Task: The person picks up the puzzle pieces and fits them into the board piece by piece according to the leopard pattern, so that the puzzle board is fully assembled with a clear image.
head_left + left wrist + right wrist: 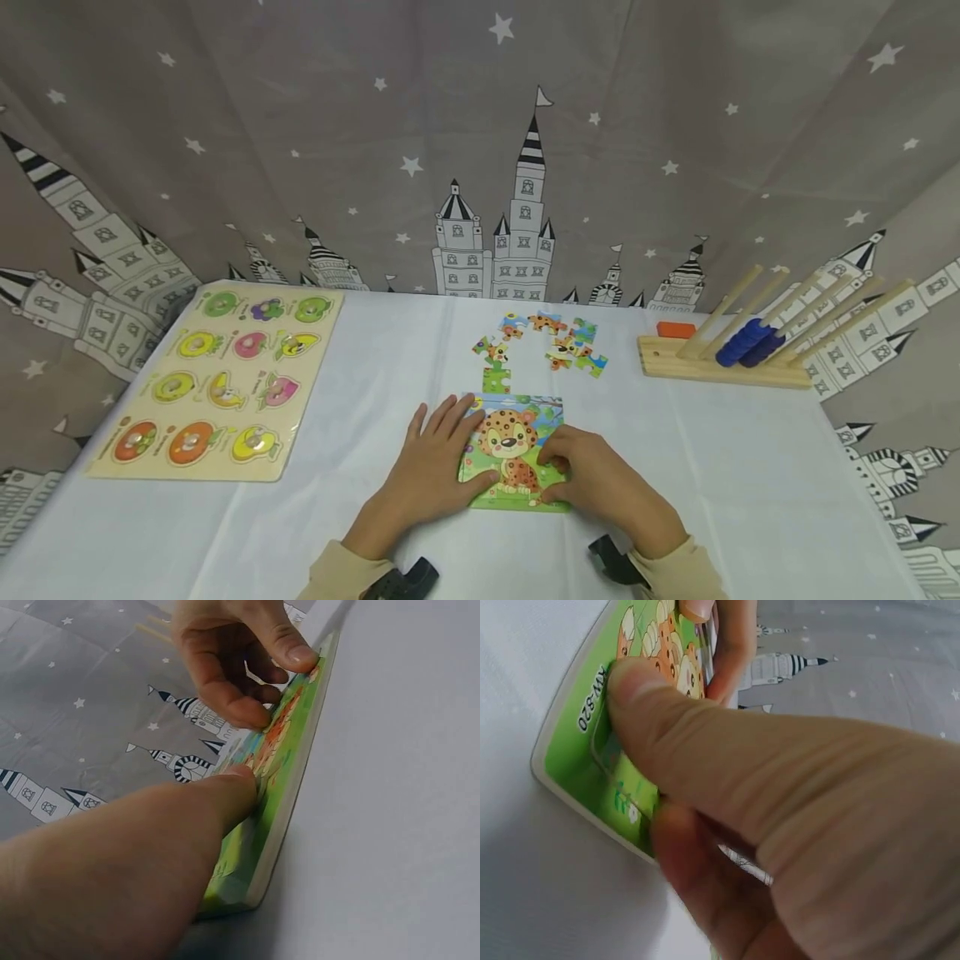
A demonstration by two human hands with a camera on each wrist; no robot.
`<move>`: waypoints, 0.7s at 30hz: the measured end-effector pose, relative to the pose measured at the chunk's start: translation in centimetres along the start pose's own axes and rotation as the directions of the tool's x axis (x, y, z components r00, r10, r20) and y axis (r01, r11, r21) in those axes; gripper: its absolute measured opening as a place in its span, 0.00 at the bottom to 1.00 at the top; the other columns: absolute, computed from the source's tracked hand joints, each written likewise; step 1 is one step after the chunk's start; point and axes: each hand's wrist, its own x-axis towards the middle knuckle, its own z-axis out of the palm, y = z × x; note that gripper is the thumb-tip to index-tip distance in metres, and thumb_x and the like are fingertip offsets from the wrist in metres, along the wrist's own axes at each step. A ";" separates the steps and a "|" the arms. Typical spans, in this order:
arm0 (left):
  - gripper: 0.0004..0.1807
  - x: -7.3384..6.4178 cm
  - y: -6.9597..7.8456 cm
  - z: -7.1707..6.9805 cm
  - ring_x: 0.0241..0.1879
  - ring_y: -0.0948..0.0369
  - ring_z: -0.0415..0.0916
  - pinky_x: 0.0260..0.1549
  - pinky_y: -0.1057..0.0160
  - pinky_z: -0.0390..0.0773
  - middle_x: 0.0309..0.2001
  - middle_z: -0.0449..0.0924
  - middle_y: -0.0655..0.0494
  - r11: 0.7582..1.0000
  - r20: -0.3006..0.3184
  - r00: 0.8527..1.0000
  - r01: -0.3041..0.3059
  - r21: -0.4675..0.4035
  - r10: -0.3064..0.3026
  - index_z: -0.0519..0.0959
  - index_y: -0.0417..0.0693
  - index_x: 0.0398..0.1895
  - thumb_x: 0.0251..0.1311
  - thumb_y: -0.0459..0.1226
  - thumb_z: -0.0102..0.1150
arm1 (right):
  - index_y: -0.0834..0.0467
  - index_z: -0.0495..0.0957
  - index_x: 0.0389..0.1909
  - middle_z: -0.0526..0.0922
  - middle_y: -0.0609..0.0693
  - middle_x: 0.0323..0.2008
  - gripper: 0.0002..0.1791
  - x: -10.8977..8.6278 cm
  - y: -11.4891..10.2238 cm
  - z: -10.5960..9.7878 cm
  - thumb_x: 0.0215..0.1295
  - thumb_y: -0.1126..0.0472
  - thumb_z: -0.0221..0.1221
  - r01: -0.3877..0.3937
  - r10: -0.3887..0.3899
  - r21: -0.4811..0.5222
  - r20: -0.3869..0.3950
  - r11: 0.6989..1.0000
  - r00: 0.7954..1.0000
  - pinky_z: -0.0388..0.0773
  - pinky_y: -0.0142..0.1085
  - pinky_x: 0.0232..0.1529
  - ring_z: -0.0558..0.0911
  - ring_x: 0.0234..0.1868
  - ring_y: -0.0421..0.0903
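Note:
A square jigsaw board point(513, 498) with a spotted leopard cub picture lies on the white table, in front of the person. The left hand point(429, 468) rests across its left side with fingers spread, the thumb lying on the picture's lower part. At the lower right, the right hand point(600, 479) has bent fingers. Its thumb and index finger stand on either side of a green puzzle piece point(636, 787) in the corner, pinching it; the contact is partly hidden. Beyond the board, loose puzzle pieces point(497, 380) lie in a rough arc.
On the left lies a wooden fruit peg puzzle point(251, 417). To the right stands a wooden peg rack point(720, 372) with blue rings point(738, 343) on slanting rods and a red block point(676, 330) behind its base. A grey castle-print curtain point(315, 108) hangs behind the table.

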 end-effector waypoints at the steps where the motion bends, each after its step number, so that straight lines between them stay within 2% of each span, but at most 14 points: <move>1: 0.46 0.0 0.0 0.0 0.81 0.46 0.50 0.76 0.33 0.45 0.81 0.56 0.51 1.000 0.005 1.000 0.001 -0.001 -0.001 0.64 0.53 0.77 0.61 0.66 0.57 | 0.53 0.86 0.38 0.79 0.41 0.36 0.17 -0.1 0.0 -0.1 0.48 0.55 0.79 -0.013 0.013 -0.009 -0.002 1.000 1.000 0.79 0.38 0.44 0.75 0.38 0.39; 4: 0.47 0.0 0.1 -0.2 0.81 0.47 0.50 0.77 0.34 0.44 0.81 0.55 0.51 1.000 0.023 1.000 0.012 -0.009 -0.012 0.64 0.53 0.78 0.60 0.66 0.58 | 0.53 0.85 0.35 0.82 0.41 0.38 0.16 -0.3 0.0 -0.3 0.47 0.55 0.80 -0.034 0.034 -0.018 -0.005 0.999 0.999 0.80 0.45 0.52 0.77 0.43 0.41; 6: 0.47 0.0 0.1 -0.3 0.81 0.46 0.50 0.77 0.34 0.45 0.81 0.56 0.51 1.000 0.026 0.999 0.020 -0.009 -0.020 0.64 0.53 0.77 0.60 0.66 0.58 | 0.52 0.85 0.35 0.81 0.41 0.37 0.16 -0.3 0.4 -0.4 0.48 0.54 0.79 -0.025 0.025 0.002 -0.001 1.000 1.000 0.80 0.42 0.49 0.76 0.41 0.40; 9: 0.47 0.1 0.2 -0.5 0.81 0.46 0.50 0.77 0.34 0.45 0.81 0.56 0.51 1.000 0.031 0.999 0.028 -0.012 -0.028 0.65 0.52 0.77 0.60 0.66 0.59 | 0.50 0.84 0.36 0.79 0.40 0.34 0.13 0.0 1.7 -0.4 0.53 0.52 0.77 0.000 0.002 0.083 -0.026 0.997 1.000 0.77 0.34 0.41 0.75 0.36 0.38; 12: 0.47 0.1 0.2 -0.5 0.81 0.46 0.50 0.77 0.34 0.45 0.80 0.57 0.51 1.000 0.027 0.999 0.027 -0.014 -0.027 0.65 0.52 0.76 0.60 0.66 0.59 | 0.50 0.85 0.38 0.79 0.41 0.32 0.10 0.5 3.5 -0.5 0.59 0.52 0.73 -0.005 0.026 0.171 -0.118 0.985 0.993 0.75 0.29 0.36 0.75 0.33 0.37; 15: 0.47 0.1 0.2 -0.4 0.81 0.46 0.51 0.77 0.34 0.46 0.80 0.57 0.51 0.999 0.024 0.999 0.029 -0.017 -0.029 0.66 0.52 0.76 0.59 0.67 0.59 | 0.54 0.84 0.45 0.81 0.45 0.36 0.12 1.3 5.0 -0.7 0.63 0.55 0.70 -0.064 0.113 0.196 -0.247 0.979 0.962 0.77 0.30 0.39 0.77 0.35 0.37; 18: 0.48 0.2 0.2 -0.4 0.80 0.46 0.51 0.77 0.34 0.47 0.80 0.58 0.51 0.999 0.022 0.999 0.032 -0.016 -0.032 0.66 0.52 0.76 0.58 0.68 0.59 | 0.60 0.80 0.56 0.81 0.52 0.45 0.20 2.5 6.3 -1.3 0.66 0.57 0.68 -0.165 0.222 0.186 -0.351 0.969 0.910 0.77 0.33 0.40 0.78 0.37 0.41; 21: 0.48 0.2 0.2 -0.4 0.80 0.46 0.51 0.76 0.33 0.47 0.80 0.58 0.51 0.999 0.022 0.999 0.033 -0.016 -0.033 0.66 0.52 0.76 0.58 0.68 0.59 | 0.64 0.73 0.66 0.77 0.60 0.55 0.29 3.7 7.2 -1.8 0.68 0.56 0.66 -0.263 0.314 0.178 -0.397 0.948 0.863 0.75 0.36 0.40 0.78 0.38 0.46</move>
